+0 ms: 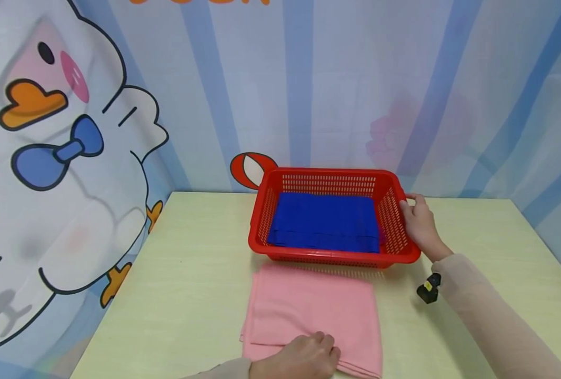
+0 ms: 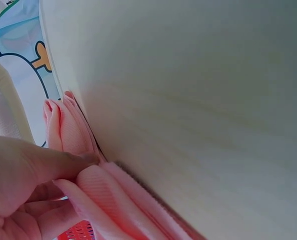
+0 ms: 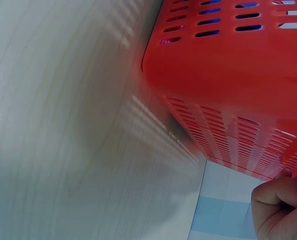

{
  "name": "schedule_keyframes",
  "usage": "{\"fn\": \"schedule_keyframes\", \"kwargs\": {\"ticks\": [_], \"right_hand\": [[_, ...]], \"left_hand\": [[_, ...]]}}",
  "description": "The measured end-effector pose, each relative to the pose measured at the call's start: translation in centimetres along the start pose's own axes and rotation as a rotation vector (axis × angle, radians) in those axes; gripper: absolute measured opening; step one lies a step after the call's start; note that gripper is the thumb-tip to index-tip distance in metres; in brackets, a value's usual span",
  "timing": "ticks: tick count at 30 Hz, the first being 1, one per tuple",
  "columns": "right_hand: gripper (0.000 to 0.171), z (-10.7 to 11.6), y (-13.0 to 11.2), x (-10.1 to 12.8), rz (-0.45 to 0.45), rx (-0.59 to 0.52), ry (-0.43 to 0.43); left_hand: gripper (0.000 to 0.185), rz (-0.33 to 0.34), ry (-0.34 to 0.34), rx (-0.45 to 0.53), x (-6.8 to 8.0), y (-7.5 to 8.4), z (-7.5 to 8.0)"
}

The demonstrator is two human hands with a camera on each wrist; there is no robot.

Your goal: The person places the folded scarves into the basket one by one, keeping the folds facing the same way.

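Left hand pinching the pink towel; right hand against the red basket.

I see my left fingers pinch the towel's folded near edge, close to the table front, with bare table either side. My right fingers curl at the basket's right rim. The blue cloth lies inside. The head view cuts off my left wrist; the wrist views blur.

Head view: bright, even, soft light, faint shadow under the basket on the surface, slight bowing at edges. Wrist views: close and soft; towel and basket wall blurred near the lens, surface shaded unevenly, no glare.
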State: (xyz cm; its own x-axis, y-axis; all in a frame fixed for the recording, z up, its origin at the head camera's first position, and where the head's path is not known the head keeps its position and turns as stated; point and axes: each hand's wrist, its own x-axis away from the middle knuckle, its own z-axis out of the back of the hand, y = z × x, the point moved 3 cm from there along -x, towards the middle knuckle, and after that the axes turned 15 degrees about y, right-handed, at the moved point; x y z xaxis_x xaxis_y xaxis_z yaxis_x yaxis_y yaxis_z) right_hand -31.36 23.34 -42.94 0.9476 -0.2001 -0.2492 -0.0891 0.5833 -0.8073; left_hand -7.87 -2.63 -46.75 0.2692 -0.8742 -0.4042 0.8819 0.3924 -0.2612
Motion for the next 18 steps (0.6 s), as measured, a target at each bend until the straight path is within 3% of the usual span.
{"fn": "schedule_keyframes", "kwargs": {"ticks": [7, 18], "right_hand": [[0.054, -0.13, 0.0, -0.15, 0.004, -0.003, 0.0], [0.054, -0.02, 0.17, -0.12, 0.007, 0.01, 0.004]], "left_hand": [[0.007, 0.0, 0.038, -0.038, -0.42, 0.21, -0.1], [0.01, -0.017, 0.018, -0.031, -0.99, 0.39, -0.11]]}}
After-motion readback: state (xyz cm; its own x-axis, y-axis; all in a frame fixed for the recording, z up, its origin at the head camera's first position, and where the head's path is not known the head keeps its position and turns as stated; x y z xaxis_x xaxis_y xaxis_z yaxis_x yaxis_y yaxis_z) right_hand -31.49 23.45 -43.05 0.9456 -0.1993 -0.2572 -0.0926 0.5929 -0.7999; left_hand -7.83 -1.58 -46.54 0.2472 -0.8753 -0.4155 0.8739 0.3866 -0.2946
